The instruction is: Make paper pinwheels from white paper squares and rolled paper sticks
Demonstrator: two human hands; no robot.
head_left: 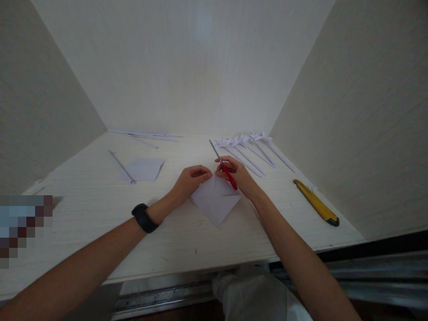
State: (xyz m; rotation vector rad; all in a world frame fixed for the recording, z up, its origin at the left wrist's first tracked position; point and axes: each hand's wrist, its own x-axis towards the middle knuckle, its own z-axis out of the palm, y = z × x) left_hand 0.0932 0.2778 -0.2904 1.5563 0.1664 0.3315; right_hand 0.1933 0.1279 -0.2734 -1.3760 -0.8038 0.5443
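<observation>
A folded white paper lies on the pale table, lying like a diamond with one corner toward me. My left hand is curled, its fingertips pinching the paper's far corner. My right hand is closed on red-handled scissors, whose thin metal blades point up and away to the left. The two hands almost meet above the paper. A black band sits on my left wrist.
Several finished white paper flowers on rolled stems lie at the back right. A yellow utility knife rests at the right. A paper sheet with a rolled stick lies at left, paper strips at the back. Walls enclose three sides.
</observation>
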